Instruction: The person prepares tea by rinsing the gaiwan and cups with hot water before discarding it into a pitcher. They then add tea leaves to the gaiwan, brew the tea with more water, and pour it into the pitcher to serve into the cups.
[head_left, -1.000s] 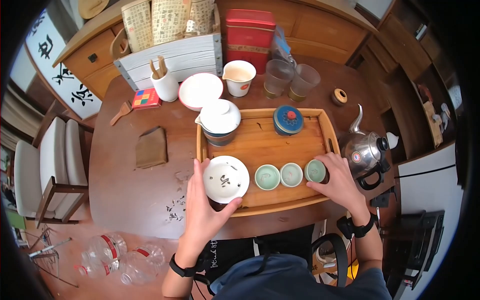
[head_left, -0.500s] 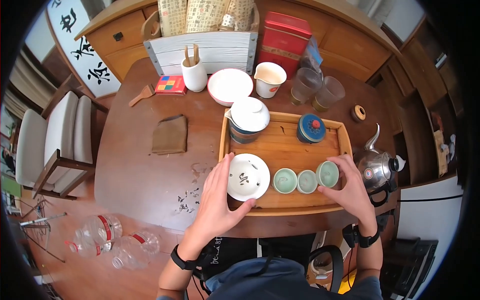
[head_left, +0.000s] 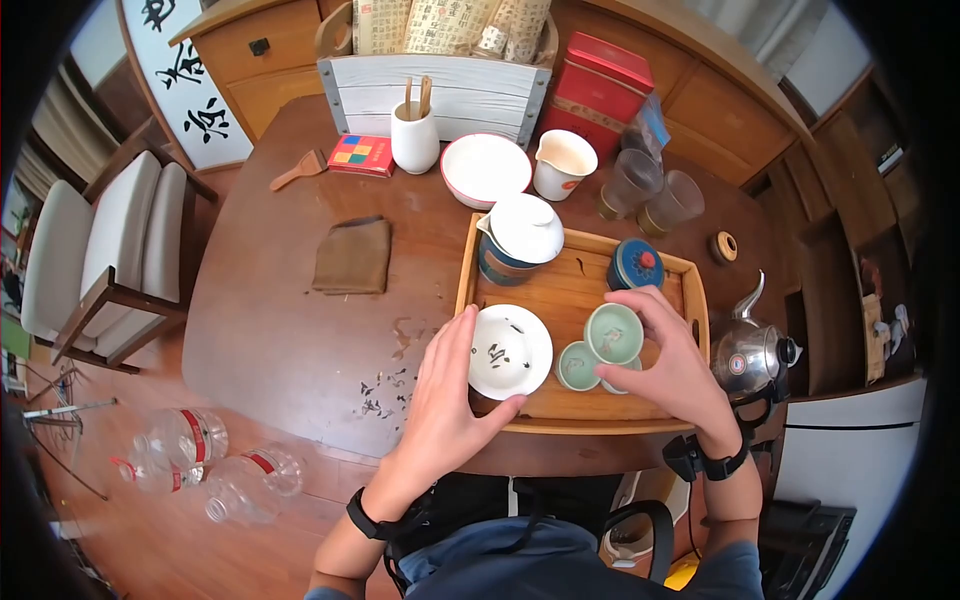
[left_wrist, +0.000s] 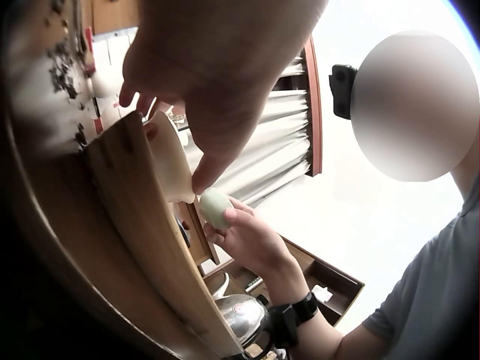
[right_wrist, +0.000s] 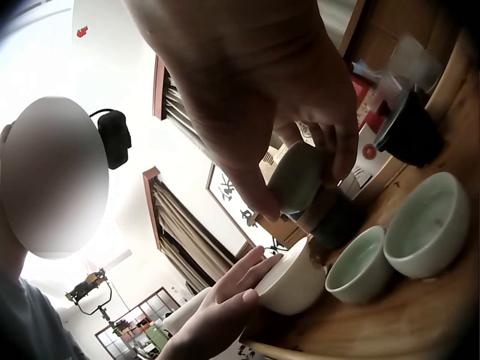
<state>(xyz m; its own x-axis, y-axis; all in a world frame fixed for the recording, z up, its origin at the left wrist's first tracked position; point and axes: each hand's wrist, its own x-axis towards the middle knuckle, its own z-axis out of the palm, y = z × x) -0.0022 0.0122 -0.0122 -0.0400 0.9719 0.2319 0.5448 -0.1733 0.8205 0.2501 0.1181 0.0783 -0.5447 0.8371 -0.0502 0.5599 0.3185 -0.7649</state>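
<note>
My left hand (head_left: pixel 440 395) holds a white bowl (head_left: pixel 528 372) by its sides, thumb at the near edge and fingers along the left. Dark tea leaves lie inside the bowl, which is on the wooden tray (head_left: pixel 545 283). With thumb and fingers, my right hand (head_left: pixel 678 362) pinches a pale green teacup (head_left: pixel 613 333). The right wrist view shows this cup (right_wrist: pixel 296 178) raised above the tray, tilted. Two more green cups stand on the tray: one (head_left: pixel 576 368) is plain in the head view, the other (right_wrist: pixel 427 225) mostly hidden there beneath the held cup and hand.
A lidded white-topped pot (head_left: pixel 525 230) and a blue lidded jar (head_left: pixel 636 266) occupy the tray's back. Right of it stands a steel kettle (head_left: pixel 745 350). Behind are a white dish (head_left: pixel 486 168), a pitcher (head_left: pixel 566 165) and two glasses (head_left: pixel 670 203). A brown cloth (head_left: pixel 352 257) lies left.
My right hand has lifted the rightmost green cup and carried it left, over the other cups. My left hand stays at the bowl. The head view has shifted, so the scene sits farther right.
</note>
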